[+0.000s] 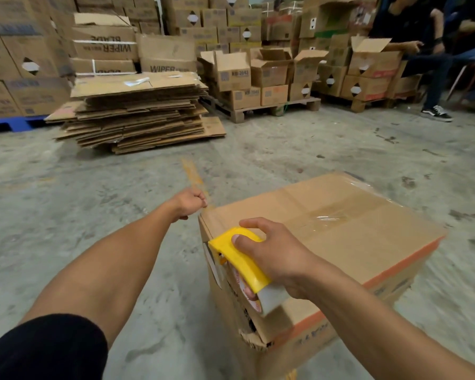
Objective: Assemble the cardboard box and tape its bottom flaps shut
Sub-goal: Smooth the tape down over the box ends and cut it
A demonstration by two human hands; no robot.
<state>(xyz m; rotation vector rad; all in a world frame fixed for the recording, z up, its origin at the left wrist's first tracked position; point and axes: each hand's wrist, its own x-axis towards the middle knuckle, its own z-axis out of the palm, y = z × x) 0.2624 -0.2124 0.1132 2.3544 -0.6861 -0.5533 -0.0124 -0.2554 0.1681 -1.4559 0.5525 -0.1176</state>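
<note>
A brown cardboard box (354,237) stands on the concrete floor, its folded flaps facing up with a shiny strip of clear tape along the centre seam. My right hand (274,253) grips a yellow tape dispenser (239,256) with its roll at the box's near left edge. My left hand (189,202) is curled at the box's far left corner, pinching what looks like the corner edge or a tape end; the exact contact is hidden. The box's lower near corner is torn.
A stack of flattened cartons (137,111) lies on the floor ahead to the left. Assembled boxes fill wooden pallets (272,108) behind it. People sit at the far right, one shoe (436,113) on the floor. Bare concrete surrounds the box.
</note>
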